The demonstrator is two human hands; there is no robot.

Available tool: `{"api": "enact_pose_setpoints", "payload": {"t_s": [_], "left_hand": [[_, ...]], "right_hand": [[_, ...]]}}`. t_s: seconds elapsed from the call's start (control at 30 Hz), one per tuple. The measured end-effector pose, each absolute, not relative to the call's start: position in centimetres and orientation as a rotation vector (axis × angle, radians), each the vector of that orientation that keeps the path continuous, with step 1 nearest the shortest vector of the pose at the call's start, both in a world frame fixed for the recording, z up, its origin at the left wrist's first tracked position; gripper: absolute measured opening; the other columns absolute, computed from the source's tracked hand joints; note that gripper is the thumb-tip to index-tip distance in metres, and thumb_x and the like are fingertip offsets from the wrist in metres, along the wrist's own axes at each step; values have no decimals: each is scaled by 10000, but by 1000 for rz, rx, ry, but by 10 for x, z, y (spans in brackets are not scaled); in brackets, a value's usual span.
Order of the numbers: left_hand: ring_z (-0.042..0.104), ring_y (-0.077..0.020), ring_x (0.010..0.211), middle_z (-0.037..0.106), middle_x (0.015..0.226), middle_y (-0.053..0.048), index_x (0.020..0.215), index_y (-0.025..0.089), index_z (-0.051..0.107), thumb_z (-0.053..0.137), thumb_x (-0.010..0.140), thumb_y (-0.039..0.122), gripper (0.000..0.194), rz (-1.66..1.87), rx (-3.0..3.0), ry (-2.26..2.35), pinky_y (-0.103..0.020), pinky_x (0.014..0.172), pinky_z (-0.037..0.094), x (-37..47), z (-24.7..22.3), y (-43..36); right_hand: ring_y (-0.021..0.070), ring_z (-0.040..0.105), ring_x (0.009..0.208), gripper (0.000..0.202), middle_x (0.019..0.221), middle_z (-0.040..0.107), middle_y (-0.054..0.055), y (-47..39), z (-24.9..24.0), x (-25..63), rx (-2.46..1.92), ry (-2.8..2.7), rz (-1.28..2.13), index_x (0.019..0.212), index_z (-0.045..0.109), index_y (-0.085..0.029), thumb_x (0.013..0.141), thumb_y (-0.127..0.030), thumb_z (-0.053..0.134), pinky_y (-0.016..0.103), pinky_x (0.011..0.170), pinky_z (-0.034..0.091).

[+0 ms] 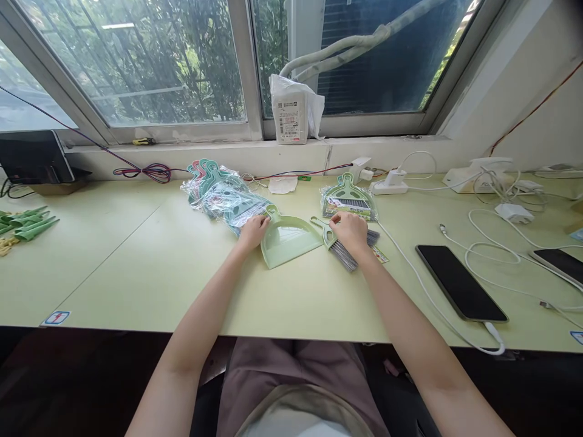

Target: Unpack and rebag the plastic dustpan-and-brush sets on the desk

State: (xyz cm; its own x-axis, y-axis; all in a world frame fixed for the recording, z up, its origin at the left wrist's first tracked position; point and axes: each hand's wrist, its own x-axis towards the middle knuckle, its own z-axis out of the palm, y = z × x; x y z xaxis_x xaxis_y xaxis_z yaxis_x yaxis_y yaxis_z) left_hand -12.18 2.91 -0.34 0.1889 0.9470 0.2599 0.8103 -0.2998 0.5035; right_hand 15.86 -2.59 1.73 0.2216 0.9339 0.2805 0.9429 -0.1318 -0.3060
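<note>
A light green dustpan (291,247) lies on the table in front of me, its handle pointing to the window. My left hand (255,232) is closed at the dustpan's left edge near the handle. Just right of the dustpan is a small green hand brush (345,255) with grey bristles. My right hand (350,229) is over the brush, fingers pinched on its green head; the palm hides part of it. A colourful label card (379,254) pokes out beside the right wrist. Wrapped dustpan sets (218,191) are piled behind my left hand, and another wrapped set (348,199) lies behind the right.
A black phone (460,282) on a white cable lies at the right, near chargers and tangled cables (510,194). A tissue pack (291,118) stands on the windowsill. Green rolled pieces (34,224) and a dark screen (34,156) are at the far left.
</note>
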Motion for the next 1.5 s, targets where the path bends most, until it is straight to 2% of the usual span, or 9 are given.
{"api": "enact_pose_setpoints", "payload": {"t_s": [0.2,0.33,0.5,0.8,1.0,1.1,1.2,1.33,1.5], "left_hand": [[576,-254,870,662,877,-89,802,197,620,381,932,400,339,689,2241,1635,-341,768,397,-120,-5,29],[579,-254,882,671,908,-91,857,193,635,402,919,359,293,662,2255,1640,-336,771,403,-119,-5,29],[578,-270,922,674,950,-99,942,190,653,455,891,326,246,632,2270,1678,-339,780,411,-118,-5,28],[581,-264,953,686,969,-85,892,191,680,498,836,253,200,858,2119,1597,-354,864,414,-117,-11,34],[578,-203,913,666,930,-54,916,164,626,468,850,280,207,1149,1703,1459,-320,856,428,-118,-8,37],[585,-192,944,673,987,-59,960,160,617,497,847,330,237,1199,1546,1292,-297,855,441,-118,-5,35],[588,-199,953,675,983,-65,952,155,628,516,829,345,252,1181,1520,1277,-304,855,446,-117,-4,33],[582,-205,965,671,966,-58,924,159,640,512,813,303,222,1159,1583,1271,-319,867,448,-114,-6,33],[585,-209,999,672,1026,-65,962,151,643,511,819,279,233,1127,1580,1237,-314,891,444,-108,-4,27]], "right_hand": [[239,639,889,210,957,735,77,-23,12,159,-2033,-1725,-33,933,703,-208,891,-245,500,341,775,386],[275,580,1022,211,1059,701,116,-23,8,161,-1980,-1755,-87,978,671,-185,896,-219,480,366,828,365],[274,525,1123,397,1226,654,97,-21,0,167,-1974,-1916,-53,1149,660,-231,855,-81,440,392,883,330],[263,521,1115,334,1154,687,90,-15,-2,179,-1926,-2114,-128,1033,730,-243,887,-106,463,462,983,263],[265,530,1148,254,1160,684,109,-14,-1,189,-1831,-2209,-133,1021,693,-190,891,-109,490,427,957,325],[241,579,1081,227,1137,696,104,-13,1,193,-1716,-2136,29,1015,682,-175,864,-102,529,407,953,358],[201,621,950,168,1045,715,79,-12,5,195,-1432,-1912,427,969,684,-165,812,-191,629,353,868,434],[147,589,725,321,841,685,16,-18,14,188,-1070,-1543,919,928,698,-183,708,-412,748,302,687,459],[118,525,602,409,618,566,-46,-31,24,163,-847,-1359,1139,911,696,-225,638,-513,792,277,622,442]]}}
